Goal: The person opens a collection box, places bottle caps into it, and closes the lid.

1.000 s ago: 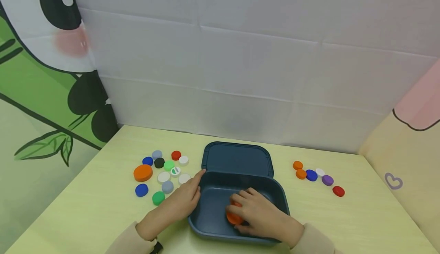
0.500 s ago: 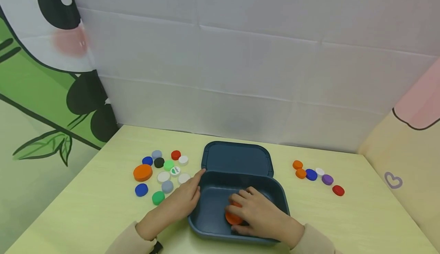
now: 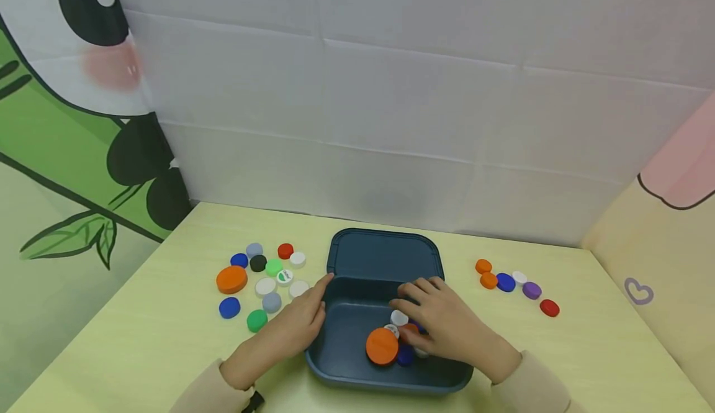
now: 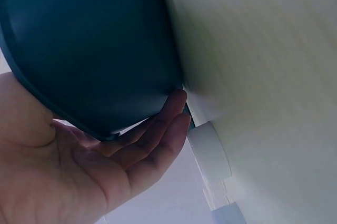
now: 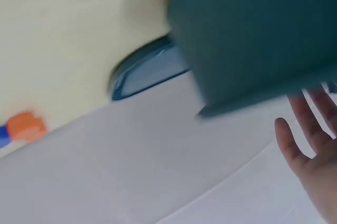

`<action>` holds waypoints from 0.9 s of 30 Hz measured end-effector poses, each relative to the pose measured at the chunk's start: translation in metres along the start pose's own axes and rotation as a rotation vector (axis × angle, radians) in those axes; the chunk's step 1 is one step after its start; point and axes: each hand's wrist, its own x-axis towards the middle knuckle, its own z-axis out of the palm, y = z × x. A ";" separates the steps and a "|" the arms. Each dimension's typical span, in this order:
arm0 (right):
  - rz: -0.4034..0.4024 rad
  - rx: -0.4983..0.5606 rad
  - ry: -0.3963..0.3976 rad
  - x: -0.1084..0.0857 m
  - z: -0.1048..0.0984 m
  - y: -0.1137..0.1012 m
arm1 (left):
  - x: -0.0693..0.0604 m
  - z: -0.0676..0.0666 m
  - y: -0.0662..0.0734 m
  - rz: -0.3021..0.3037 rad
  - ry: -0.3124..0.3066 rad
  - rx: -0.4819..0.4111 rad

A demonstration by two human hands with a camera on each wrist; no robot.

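Note:
Inside the dark blue box lie a large orange cap and several smaller caps, among them a white cap and a blue cap. My right hand hovers over the box's right half, fingers spread loosely, partly hiding the caps below. In the right wrist view, the fingers show apart, beyond the box wall. My left hand holds the box by its left side. The left wrist view shows its fingers against the outer wall, thumb side at the rim.
Behind the box lies its dark blue lid, flat on the pale yellow table. Several mixed caps are scattered left, including another large orange cap and a green cap. At right is a smaller row ending with a red cap.
My right hand has let go of the caps, leaving them in the box, and moved up and to the right with its fingers opening. The left hand stays at the box's left side.

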 end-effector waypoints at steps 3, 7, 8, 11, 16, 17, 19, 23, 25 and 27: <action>0.068 -0.025 -0.009 -0.004 -0.007 0.015 | 0.000 0.000 0.000 -0.003 0.001 0.003; 0.161 -0.042 0.002 -0.013 -0.012 0.039 | 0.000 -0.001 0.001 -0.003 0.002 0.001; 0.182 -0.046 0.010 -0.016 -0.011 0.045 | 0.000 -0.001 0.001 -0.003 0.002 0.000; 0.230 -0.057 0.045 -0.026 -0.009 0.064 | 0.000 -0.001 0.001 -0.006 0.001 -0.004; 0.322 -0.068 0.060 -0.046 0.001 0.091 | 0.000 -0.001 0.001 -0.002 -0.002 -0.011; 0.343 -0.069 0.053 -0.050 0.003 0.095 | 0.000 -0.001 0.001 -0.001 -0.003 -0.013; 0.380 -0.071 0.037 -0.057 0.008 0.103 | 0.000 -0.001 0.000 0.000 -0.006 -0.015; 0.439 -0.069 -0.007 -0.069 0.015 0.115 | 0.000 -0.001 -0.001 0.002 -0.007 -0.018; 0.460 -0.063 -0.032 -0.073 0.019 0.119 | 0.000 -0.001 -0.001 0.003 -0.007 -0.019; 0.477 -0.059 -0.054 -0.077 0.022 0.122 | 0.000 -0.001 -0.001 0.002 -0.007 -0.021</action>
